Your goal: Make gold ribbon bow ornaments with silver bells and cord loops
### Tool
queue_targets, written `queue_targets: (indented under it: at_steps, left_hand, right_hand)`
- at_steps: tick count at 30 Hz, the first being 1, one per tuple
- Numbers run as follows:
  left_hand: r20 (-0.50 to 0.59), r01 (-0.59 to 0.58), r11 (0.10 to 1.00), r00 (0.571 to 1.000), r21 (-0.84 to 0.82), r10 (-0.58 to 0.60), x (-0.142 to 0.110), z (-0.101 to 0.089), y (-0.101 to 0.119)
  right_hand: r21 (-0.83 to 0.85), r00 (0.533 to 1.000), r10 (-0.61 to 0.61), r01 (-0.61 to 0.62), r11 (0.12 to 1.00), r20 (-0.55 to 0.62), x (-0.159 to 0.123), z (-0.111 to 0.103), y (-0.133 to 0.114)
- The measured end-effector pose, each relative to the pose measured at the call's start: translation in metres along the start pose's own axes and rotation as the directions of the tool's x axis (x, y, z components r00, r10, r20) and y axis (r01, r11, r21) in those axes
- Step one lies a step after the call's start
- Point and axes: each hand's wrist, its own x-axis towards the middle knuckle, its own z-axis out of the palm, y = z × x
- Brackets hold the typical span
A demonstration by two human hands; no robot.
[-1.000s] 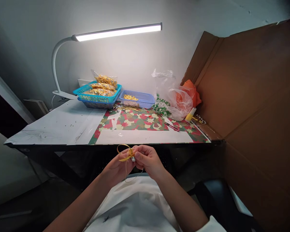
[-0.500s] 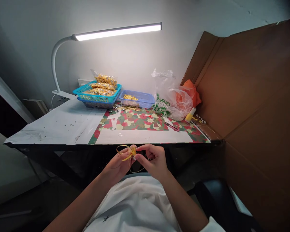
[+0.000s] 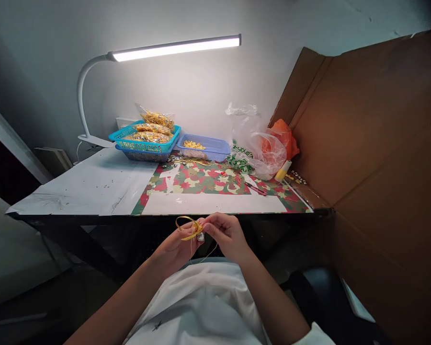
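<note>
Both my hands are together below the table's front edge, over my lap. My left hand point(image 3: 174, 249) pinches a small bow of gold ribbon point(image 3: 187, 228) with a little silver bell point(image 3: 200, 236) at its knot. My right hand point(image 3: 227, 235) grips the same knot from the right, fingertips against the left hand's. A thin gold thread point(image 3: 210, 251) hangs in a loop under the hands.
The table point(image 3: 93, 184) carries patterned red and green paper point(image 3: 208, 179), a turquoise basket point(image 3: 143, 139) with bags of gold pieces, a blue basket point(image 3: 204, 146), plastic bags point(image 3: 262, 143), scissors point(image 3: 255, 188), loose bells and a lamp point(image 3: 175, 48). A cardboard wall point(image 3: 380, 143) stands on the right.
My right hand drew out to the right, then came back to the knot. The thread loop under the hands has grown shorter. The ribbon bow stays in my left hand.
</note>
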Motion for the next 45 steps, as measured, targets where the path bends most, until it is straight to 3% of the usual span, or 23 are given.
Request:
queue_targets:
  at_steps: [4, 8, 13, 18, 24, 28, 30, 31, 32, 34, 36, 40, 45]
  left_hand:
    - [-0.012, -0.011, 1.0, 1.0, -0.002, 0.011, 0.0, -0.003, 0.001]
    - [-0.037, -0.042, 0.998, 0.998, 0.043, 0.043, 0.0, -0.001, 0.005]
    - [-0.05, -0.086, 0.988, 0.994, 0.129, 0.093, 0.0, 0.005, 0.008]
    - [-0.063, -0.117, 0.972, 0.989, 0.206, 0.133, 0.001, 0.005, 0.008]
    - [-0.062, -0.167, 0.93, 0.978, 0.327, 0.198, -0.001, 0.006, 0.011]
    - [-0.057, -0.254, 0.824, 0.944, 0.506, 0.326, 0.0, 0.002, 0.027]
    - [-0.029, -0.299, 0.674, 0.902, 0.675, 0.43, 0.004, -0.003, 0.04]
    - [0.021, -0.313, 0.513, 0.868, 0.8, 0.497, 0.008, -0.006, 0.046]
    - [0.044, -0.309, 0.428, 0.85, 0.849, 0.526, 0.012, -0.01, 0.052]
    - [0.062, -0.293, 0.339, 0.83, 0.894, 0.554, 0.022, -0.016, 0.063]
    - [0.068, -0.279, 0.299, 0.824, 0.913, 0.563, 0.032, -0.022, 0.07]
    - [0.088, -0.26, 0.241, 0.829, 0.935, 0.553, 0.048, -0.028, 0.077]
    - [0.079, -0.212, 0.209, 0.858, 0.955, 0.508, 0.06, -0.04, 0.079]
  right_hand:
    - [-0.09, 0.997, -0.045, 0.04, 0.995, -0.06, -0.003, 0.005, 0.01]
    - [-0.196, 0.982, -0.105, 0.074, 0.978, -0.156, -0.008, 0.006, 0.004]
    - [-0.357, 0.978, -0.173, 0.122, 0.926, -0.115, -0.008, 0.002, -0.013]
    - [-0.373, 0.993, -0.101, 0.07, 0.925, -0.064, -0.007, -0.002, -0.017]
    - [-0.185, 0.987, 0.045, -0.074, 0.98, -0.154, -0.005, 0.001, 0.009]
    - [-0.057, 0.959, 0.063, -0.082, 0.995, -0.275, -0.002, -0.012, 0.015]
    - [0.088, 0.957, 0.079, -0.056, 0.995, -0.28, -0.006, -0.028, 0.0]
    - [0.113, 0.96, 0.081, -0.052, 0.992, -0.269, -0.009, -0.037, -0.011]
    - [0.144, 0.962, 0.065, -0.027, 0.989, -0.266, -0.014, -0.047, -0.025]
    - [0.199, 0.954, -0.082, 0.143, 0.969, -0.287, -0.024, -0.063, -0.053]
    - [0.13, 0.933, -0.238, 0.28, 0.951, -0.269, -0.033, -0.075, -0.078]
    - [-0.12, 0.875, -0.425, 0.408, 0.905, -0.232, -0.039, -0.083, -0.106]
    - [-0.19, 0.776, -0.585, 0.554, 0.811, -0.235, -0.035, -0.084, -0.127]
